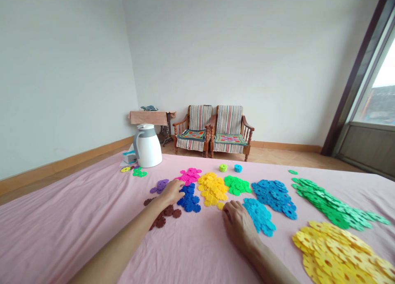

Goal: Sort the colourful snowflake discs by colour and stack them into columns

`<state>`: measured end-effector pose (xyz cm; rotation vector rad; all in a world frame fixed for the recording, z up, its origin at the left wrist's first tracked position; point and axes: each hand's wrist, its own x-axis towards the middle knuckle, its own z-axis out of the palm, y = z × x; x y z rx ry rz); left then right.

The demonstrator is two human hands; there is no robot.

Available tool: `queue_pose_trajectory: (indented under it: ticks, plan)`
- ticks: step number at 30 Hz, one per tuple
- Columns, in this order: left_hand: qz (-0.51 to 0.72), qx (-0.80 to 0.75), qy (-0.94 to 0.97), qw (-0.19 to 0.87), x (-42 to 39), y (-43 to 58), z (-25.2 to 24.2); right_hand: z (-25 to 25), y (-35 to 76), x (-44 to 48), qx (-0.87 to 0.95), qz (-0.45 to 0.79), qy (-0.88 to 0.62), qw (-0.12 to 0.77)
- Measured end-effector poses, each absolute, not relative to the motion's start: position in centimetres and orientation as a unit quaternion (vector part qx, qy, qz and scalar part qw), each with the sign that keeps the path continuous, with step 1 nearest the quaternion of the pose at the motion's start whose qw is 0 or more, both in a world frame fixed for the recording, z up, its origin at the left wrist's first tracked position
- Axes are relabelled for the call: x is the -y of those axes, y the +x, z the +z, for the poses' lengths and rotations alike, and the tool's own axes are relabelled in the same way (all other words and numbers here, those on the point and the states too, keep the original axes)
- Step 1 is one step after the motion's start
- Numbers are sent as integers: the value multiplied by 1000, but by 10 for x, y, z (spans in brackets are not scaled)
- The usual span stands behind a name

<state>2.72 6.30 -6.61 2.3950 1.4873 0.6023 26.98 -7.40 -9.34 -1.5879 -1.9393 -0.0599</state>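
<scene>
My left hand (173,192) reaches over the cloth between a purple pile (160,186) and a dark blue pile (189,198) of flower-shaped plastic discs. Its fingertips meet the edge of the pink discs (189,176), with thumb and forefinger apart. Brown discs (168,211) lie partly behind my left wrist. My right hand (239,221) rests palm down with curled fingers, beside a single yellow disc (220,206) at the foot of the yellow pile (212,188). What lies under those fingers is hidden. Light blue discs (259,216) spread just right of that hand.
Bright green (237,185), blue (274,197), green (335,206) and large yellow (342,253) piles extend rightward on the pink cloth (185,251). Two small stacks, lime (223,168) and blue (238,168), stand behind. A white jug (148,148) stands back left; two chairs (230,130) are beyond.
</scene>
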Motion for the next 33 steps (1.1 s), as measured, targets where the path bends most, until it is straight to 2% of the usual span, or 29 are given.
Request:
queue_pose_trajectory:
  ticks: [9,18,30,33]
  plan:
    - [249,-486,820,175,-58,30,-67,-91,269,75,735,-27,-601,314]
    - [306,-488,797,181,-36,-36,-44,-92,270,74,738,-37,-600,306]
    - [292,-512,799,115,-13,-72,-74,-93,271,75,742,-33,-596,306]
    - [293,-501,803,132,-9,-69,-75,-93,271,75,740,-25,-599,304]
